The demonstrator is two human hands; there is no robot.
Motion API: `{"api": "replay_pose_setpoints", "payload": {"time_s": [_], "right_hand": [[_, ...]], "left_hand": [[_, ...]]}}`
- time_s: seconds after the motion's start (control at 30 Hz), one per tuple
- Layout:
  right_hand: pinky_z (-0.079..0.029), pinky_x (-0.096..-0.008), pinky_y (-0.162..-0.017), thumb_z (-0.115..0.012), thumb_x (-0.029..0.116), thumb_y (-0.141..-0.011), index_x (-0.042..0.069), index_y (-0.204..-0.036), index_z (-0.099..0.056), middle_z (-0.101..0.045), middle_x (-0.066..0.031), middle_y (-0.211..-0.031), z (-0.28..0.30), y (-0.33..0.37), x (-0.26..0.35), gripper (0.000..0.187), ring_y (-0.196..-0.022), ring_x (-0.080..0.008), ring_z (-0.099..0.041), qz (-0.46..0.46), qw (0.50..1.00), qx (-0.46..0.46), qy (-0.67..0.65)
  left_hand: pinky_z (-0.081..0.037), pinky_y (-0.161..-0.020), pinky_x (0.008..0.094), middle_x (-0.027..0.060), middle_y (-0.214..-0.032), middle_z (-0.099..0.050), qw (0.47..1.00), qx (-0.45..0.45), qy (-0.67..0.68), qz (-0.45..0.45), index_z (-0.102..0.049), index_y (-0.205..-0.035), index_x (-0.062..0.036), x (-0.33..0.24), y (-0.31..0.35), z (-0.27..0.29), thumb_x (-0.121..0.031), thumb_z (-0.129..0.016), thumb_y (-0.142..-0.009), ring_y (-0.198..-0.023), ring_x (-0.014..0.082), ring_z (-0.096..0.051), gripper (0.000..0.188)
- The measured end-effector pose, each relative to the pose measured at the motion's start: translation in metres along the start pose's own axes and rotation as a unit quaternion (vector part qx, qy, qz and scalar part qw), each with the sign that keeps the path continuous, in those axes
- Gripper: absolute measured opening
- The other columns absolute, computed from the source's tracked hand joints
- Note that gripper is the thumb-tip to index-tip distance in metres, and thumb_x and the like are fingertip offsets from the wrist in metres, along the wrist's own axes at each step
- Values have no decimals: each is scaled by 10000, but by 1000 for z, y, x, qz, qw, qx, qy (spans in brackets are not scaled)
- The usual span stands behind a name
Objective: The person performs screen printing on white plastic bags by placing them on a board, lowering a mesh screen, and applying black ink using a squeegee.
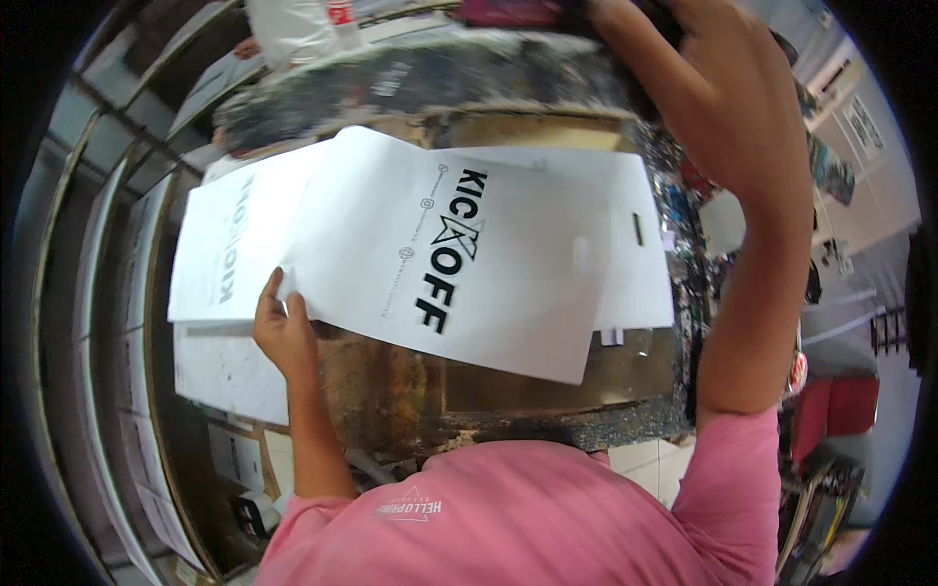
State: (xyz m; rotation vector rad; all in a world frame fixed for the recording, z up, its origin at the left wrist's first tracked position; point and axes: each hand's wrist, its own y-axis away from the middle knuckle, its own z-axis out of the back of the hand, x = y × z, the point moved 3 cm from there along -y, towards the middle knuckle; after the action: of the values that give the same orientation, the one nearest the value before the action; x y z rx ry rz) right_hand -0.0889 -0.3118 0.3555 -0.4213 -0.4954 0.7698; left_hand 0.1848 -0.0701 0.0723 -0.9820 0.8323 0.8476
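Note:
My left hand (286, 327) pinches the near left edge of a white sheet (518, 283) with bold black lettering and small icons. This sheet is tilted and curled up at its far left corner. Beneath its right part lies another white sheet (625, 264) with a dark slot near its right end, like the handle hole of a flat bag. My right arm is stretched to the far right, the right hand (723, 107) beside the end of a dark, paint-stained frame (391, 88). The right thumb points left near a dark purple object (513, 12); the other fingers are hidden.
White printed sheets (234, 244) are stacked at the left. Below everything is a stained brown work table (381, 381) with a paint-crusted edge. Metal racks (88, 244) with sheets stand far left, a white plastic bag (288, 29) behind, a red chair (850, 405) at right.

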Motion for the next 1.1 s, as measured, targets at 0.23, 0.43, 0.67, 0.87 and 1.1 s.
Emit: {"api": "replay_pose_setpoints", "payload": {"time_s": [0.23, 0.43, 0.67, 0.87, 1.1], "right_hand": [[-500, -484, -764, -635, 432, -901, -6, -985, -711, -695, -235, -862, -21, 31, -31, 452, -835, -406, -682, 142, 980, -133, 28], [-481, -500, -837, -609, 458, -922, 0, -1223, -622, -701, -243, -875, -16, 38, -31, 549, -866, -416, -679, 140, 975, -155, 82], [-424, -472, -880, -677, 339, -887, 0, -1307, -550, -655, -194, -1007, -64, 126, -35, 555, -966, -355, -602, 179, 980, 70, 47], [-491, -506, -850, -693, 182, -880, 112, -1250, -628, -651, -155, -1011, -173, 170, -100, 382, -988, -375, -619, 109, 951, 261, -129], [-478, -461, -853, -636, 221, -918, 198, -1231, -647, -675, -91, -999, -339, 23, -183, 314, -968, -321, -642, 189, 978, 88, 1]], "left_hand": [[-507, -734, 367, 154, -863, -711, 956, -4, -276, -98, -730, -1160, 5, 116, -148, 95, -170, -692, -800, -739, 237, -616, 402], [-512, -941, 432, 205, -1081, -712, 902, -124, -375, -174, -710, -1193, 1, 120, -212, 129, -191, -704, -830, -999, 334, -666, 411], [-300, -1196, 572, 259, -1467, -493, 731, 424, 526, 94, -298, -1506, 42, -98, 97, 8, -687, -637, -881, -1394, 398, -461, 1018], [-386, -1152, 535, 310, -1403, -477, 719, 310, 451, 429, -256, -1467, 87, -6, 180, -5, -866, -354, -878, -1339, 415, -491, 1125], [-413, -1135, 505, 357, -1437, -383, 720, 286, 372, 511, -40, -1489, 183, 31, 192, -20, -871, -328, -884, -1361, 413, -456, 1249]]}}
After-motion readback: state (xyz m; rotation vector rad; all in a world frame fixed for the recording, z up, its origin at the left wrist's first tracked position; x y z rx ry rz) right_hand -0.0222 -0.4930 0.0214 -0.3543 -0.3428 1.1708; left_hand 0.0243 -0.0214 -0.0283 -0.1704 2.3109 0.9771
